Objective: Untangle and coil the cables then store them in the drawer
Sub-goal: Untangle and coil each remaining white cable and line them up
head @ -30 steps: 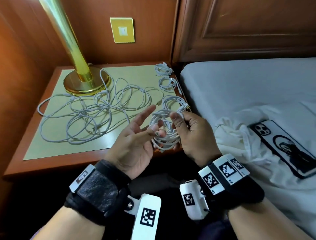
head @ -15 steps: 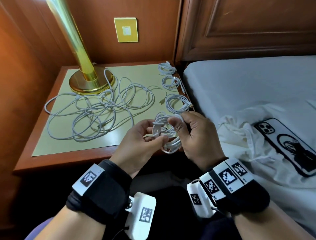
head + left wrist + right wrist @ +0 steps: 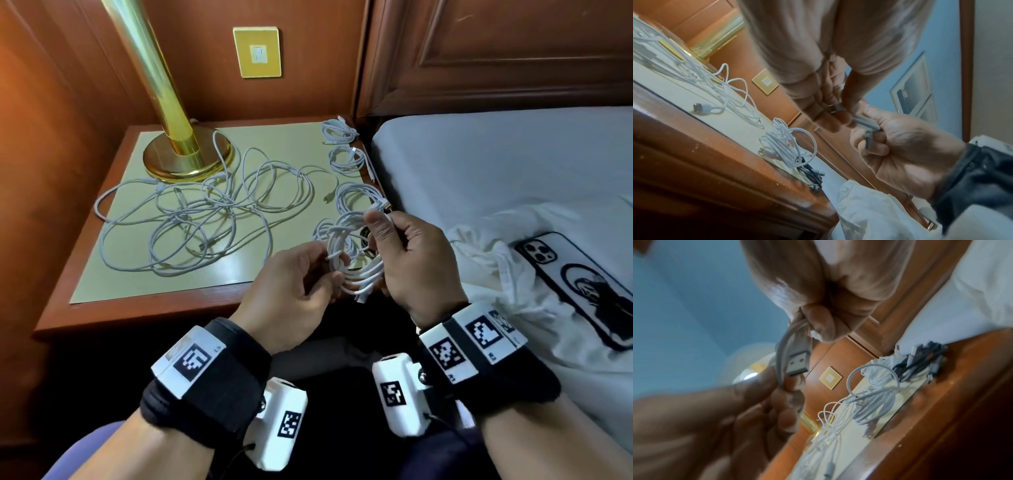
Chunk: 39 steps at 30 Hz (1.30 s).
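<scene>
Risk first: coil (image 3: pixel 352 255) could spring apart if my grip slackens before the tail end is wrapped & tucked, bc the loops are stiff and only fingers bind them; a loose USB plug (image 3: pixel 798 364) could also snag the tangled cables (image 3: pixel 205 219) on the nightstand (image 3: pixel 144 308). My right hand (image 3: pixel 407 253) is closed round the coil, thumb on top. My left hand (image 3: pixel 294 284) pinches the coil's near side w/ curled fingers. Coil sits between both hands, above the nightstand's front edge. Finished coils (image 3: pixel 346 150) lie along its right side. Drawer not in view.
</scene>
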{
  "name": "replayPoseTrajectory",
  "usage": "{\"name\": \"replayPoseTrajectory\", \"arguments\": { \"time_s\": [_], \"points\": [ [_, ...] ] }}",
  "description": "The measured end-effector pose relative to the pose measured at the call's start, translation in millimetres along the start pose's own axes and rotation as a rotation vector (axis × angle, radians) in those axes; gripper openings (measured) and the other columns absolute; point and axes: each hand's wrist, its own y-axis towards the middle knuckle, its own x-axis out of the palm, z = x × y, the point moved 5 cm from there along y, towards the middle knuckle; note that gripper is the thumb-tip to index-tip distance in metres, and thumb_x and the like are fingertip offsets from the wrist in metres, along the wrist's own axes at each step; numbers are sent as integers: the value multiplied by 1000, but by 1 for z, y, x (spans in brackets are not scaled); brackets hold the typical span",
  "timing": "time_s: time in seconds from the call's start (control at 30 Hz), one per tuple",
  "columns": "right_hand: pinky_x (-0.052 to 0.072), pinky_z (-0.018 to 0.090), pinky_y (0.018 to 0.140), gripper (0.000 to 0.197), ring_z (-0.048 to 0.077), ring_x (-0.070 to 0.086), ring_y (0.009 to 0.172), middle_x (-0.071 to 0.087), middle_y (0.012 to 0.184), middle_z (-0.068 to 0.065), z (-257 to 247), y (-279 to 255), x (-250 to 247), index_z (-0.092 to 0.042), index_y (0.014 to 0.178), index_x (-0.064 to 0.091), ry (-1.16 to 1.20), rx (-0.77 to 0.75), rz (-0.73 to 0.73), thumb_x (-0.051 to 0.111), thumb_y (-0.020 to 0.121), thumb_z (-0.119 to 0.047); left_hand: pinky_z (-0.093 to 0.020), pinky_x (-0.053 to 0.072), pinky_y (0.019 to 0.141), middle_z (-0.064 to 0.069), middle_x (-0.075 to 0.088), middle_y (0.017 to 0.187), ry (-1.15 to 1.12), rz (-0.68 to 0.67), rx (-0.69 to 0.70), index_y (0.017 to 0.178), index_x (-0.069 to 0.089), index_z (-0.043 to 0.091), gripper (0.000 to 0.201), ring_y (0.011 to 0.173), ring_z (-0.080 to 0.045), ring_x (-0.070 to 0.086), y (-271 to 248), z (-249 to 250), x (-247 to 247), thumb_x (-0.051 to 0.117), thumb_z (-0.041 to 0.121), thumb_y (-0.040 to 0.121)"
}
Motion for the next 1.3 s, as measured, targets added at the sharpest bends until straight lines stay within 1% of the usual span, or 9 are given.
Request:
{"name": "replayPoseTrajectory", "arguments": {
  "time_s": [0.07, 0.23, 0.4, 0.53, 0.63, 0.8, 0.93, 1.07, 1.3],
  "points": [
    [38, 25, 43, 54, 14, 45, 39, 50, 48, -3, 8, 1, 3, -11, 66, 57, 202, 169, -83, 55, 89, -59, -50, 55, 82, -14, 70, 91, -6, -39, 54, 105, 66, 8, 12, 77, -28, 65, -2, 6, 1, 59, 3, 97],
    [23, 15, 31, 43, 10, 25, 28, 32, 38, -2, 17, -5, 17, -14, 67, 49, 697, 557, -348, 58, 88, -50, -30, 54, 74, -11, 68, 85, -9, -111, 145, 106, 65, 3, 10, 73, -24, 62, -5, 15, -1, 61, 3, 96],
    [37, 22, 39, 39, 11, 39, 39, 50, 52, 2, 28, 1, 17, -11, 70, 62, 651, 501, -276, 63, 91, -44, -46, 55, 80, -3, 73, 88, -29, 0, 42, 106, 69, 20, 12, 75, -20, 66, 5, -2, 2, 61, 21, 98],
    [47, 30, 53, 19, 14, 56, 57, 67, 73, 5, 28, 1, 18, -17, 86, 72, 582, 436, -337, 63, 96, -31, -52, 55, 77, 0, 73, 78, -108, 132, -82, 97, 73, 19, 21, 67, -18, 64, 11, -10, -8, 64, 34, 86],
    [48, 30, 55, 15, 21, 64, 64, 73, 80, 11, 29, 1, 11, -16, 88, 74, 480, 372, -299, 67, 94, -29, -46, 52, 68, 4, 69, 70, -30, 113, -69, 89, 71, 21, 22, 64, -15, 60, 10, -8, -7, 67, 42, 87],
    [50, 33, 56, 12, 13, 61, 58, 67, 70, 4, 29, 2, 6, -13, 93, 74, 431, 350, -234, 71, 91, -25, -29, 44, 59, 12, 61, 60, 38, 124, -103, 93, 67, 23, 20, 59, -12, 57, 12, -9, -4, 64, 43, 95],
    [49, 32, 54, 14, 12, 60, 56, 66, 67, 4, 28, 2, 6, -11, 93, 73, 423, 351, -222, 71, 91, -24, -41, 55, 66, -2, 62, 83, -104, 149, -154, 110, 67, 13, 31, 62, -16, 58, 14, -15, -5, 61, 40, 96],
    [50, 31, 53, 14, 11, 61, 57, 66, 68, 2, 28, 2, 7, -11, 93, 73, 431, 355, -229, 72, 90, -24, -37, 57, 68, -15, 67, 90, -123, 220, -186, 112, 70, 8, 19, 66, -15, 59, 15, -20, -9, 58, 19, 101],
    [46, 30, 50, 18, 13, 58, 58, 65, 71, 3, 28, 1, 6, -14, 89, 69, 333, 376, -252, 65, 95, -31, -27, 55, 68, 10, 72, 85, 153, 229, -128, 106, 72, 27, 13, 72, -10, 68, 12, -15, -14, 62, 30, 97]
  ]
}}
